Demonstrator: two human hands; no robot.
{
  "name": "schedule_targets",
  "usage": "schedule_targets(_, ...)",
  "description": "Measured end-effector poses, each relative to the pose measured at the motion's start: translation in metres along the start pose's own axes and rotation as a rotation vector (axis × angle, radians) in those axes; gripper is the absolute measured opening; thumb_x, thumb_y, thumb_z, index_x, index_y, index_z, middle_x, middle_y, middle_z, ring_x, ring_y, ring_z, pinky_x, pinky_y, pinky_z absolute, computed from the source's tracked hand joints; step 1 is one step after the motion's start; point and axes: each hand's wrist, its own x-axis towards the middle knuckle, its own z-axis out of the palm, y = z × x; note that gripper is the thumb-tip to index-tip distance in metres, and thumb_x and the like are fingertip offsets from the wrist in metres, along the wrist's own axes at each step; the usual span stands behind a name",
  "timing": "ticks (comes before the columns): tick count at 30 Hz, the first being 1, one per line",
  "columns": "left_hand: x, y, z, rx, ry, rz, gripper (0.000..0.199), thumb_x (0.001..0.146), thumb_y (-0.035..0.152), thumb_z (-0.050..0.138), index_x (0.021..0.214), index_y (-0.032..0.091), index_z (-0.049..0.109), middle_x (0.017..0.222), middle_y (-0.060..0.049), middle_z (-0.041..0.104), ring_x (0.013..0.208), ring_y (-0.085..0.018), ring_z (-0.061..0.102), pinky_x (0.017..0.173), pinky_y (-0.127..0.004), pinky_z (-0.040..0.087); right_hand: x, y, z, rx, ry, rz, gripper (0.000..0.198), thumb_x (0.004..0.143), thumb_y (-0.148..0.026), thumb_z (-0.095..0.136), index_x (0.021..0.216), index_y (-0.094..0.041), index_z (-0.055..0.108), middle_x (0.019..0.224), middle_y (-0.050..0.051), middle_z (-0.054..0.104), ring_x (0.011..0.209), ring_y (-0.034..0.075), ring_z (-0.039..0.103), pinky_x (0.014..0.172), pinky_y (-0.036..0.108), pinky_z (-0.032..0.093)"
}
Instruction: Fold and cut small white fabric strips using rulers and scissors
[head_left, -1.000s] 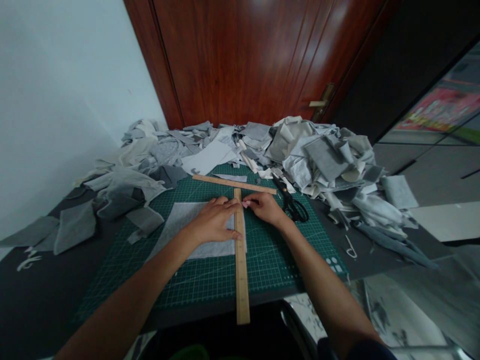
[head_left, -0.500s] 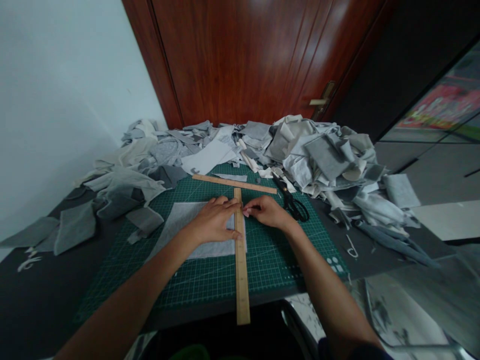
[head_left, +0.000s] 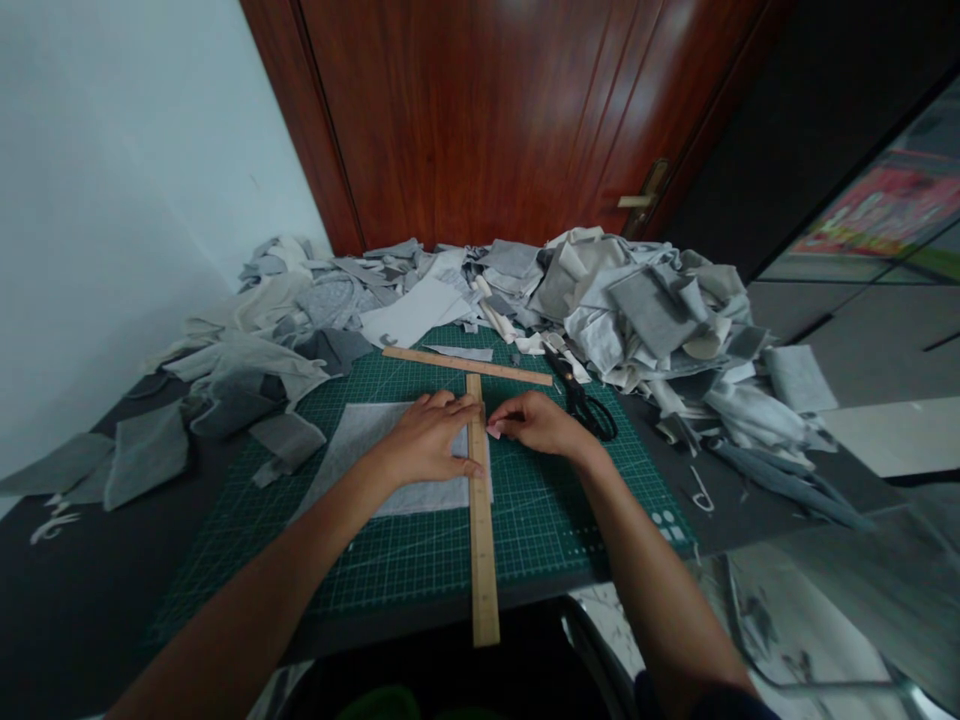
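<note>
My left hand (head_left: 427, 437) lies spread over a grey fabric piece (head_left: 356, 440). Its fingertips and thumb press on a long wooden ruler (head_left: 483, 560), which runs upright along the fabric's right edge and overhangs the table front. Just right of the ruler, my right hand (head_left: 536, 420) is closed in a pinch. Between its fingertips is a small flat pale pink piece, which looks like tailor's chalk (head_left: 494, 431), close to the ruler's edge. Beneath everything is a green cutting mat (head_left: 540, 540).
A second wooden ruler (head_left: 465, 365) lies crosswise beyond my hands. Black scissors (head_left: 589, 408) rest to the right. Heaps of grey and white fabric scraps (head_left: 652, 310) line the back, with more scraps (head_left: 255, 370) at left. A wooden door (head_left: 480, 120) stands behind.
My right hand's fingertips have shifted slightly downward along the ruler, and more of the pink piece shows. My left hand and the ruler stay in place.
</note>
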Motion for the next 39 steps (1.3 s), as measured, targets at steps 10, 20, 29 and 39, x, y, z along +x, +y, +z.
schedule_targets(10, 0.000, -0.001, 0.001, 0.005, 0.003, 0.011, 0.070, 0.080, 0.060, 0.077, 0.137, 0.025, 0.057, 0.142, -0.008, 0.059, 0.121, -0.033, 0.051, 0.096, -0.042, 0.040, 0.006, 0.006, 0.006, -0.048, 0.109, -0.066, 0.020, 0.088, -0.008, 0.062, 0.081, -0.018, 0.078, 0.079, 0.001, 0.077, 0.069, 0.014, 0.064, 0.067, 0.023, 0.043)
schedule_targets(20, 0.000, -0.001, 0.002, -0.014, -0.009, 0.006, 0.073, 0.081, 0.062, 0.074, 0.141, 0.025, 0.055, 0.147, -0.009, 0.057, 0.125, -0.034, 0.049, 0.101, -0.044, 0.038, -0.003, -0.012, 0.006, -0.089, 0.018, -0.010, 0.021, 0.084, -0.004, 0.064, 0.081, -0.019, 0.078, 0.075, -0.001, 0.076, 0.068, 0.013, 0.063, 0.067, 0.023, 0.043)
schedule_targets(29, -0.001, -0.004, 0.006, -0.008, 0.016, 0.007, 0.078, 0.080, 0.064, 0.075, 0.143, 0.024, 0.053, 0.144, -0.009, 0.059, 0.124, -0.033, 0.050, 0.100, -0.042, 0.040, -0.008, -0.011, 0.001, 0.056, -0.108, 0.053, 0.019, 0.082, -0.007, 0.063, 0.085, -0.017, 0.079, 0.073, 0.000, 0.075, 0.065, 0.014, 0.063, 0.063, 0.024, 0.046)
schedule_targets(39, 0.000, -0.004, 0.006, -0.011, 0.016, 0.018, 0.075, 0.080, 0.064, 0.074, 0.141, 0.026, 0.055, 0.143, -0.009, 0.059, 0.123, -0.034, 0.050, 0.100, -0.044, 0.039, -0.004, -0.009, 0.006, -0.057, 0.035, 0.030, 0.015, 0.084, -0.009, 0.067, 0.083, -0.018, 0.079, 0.069, -0.001, 0.072, 0.062, 0.012, 0.061, 0.062, 0.023, 0.042)
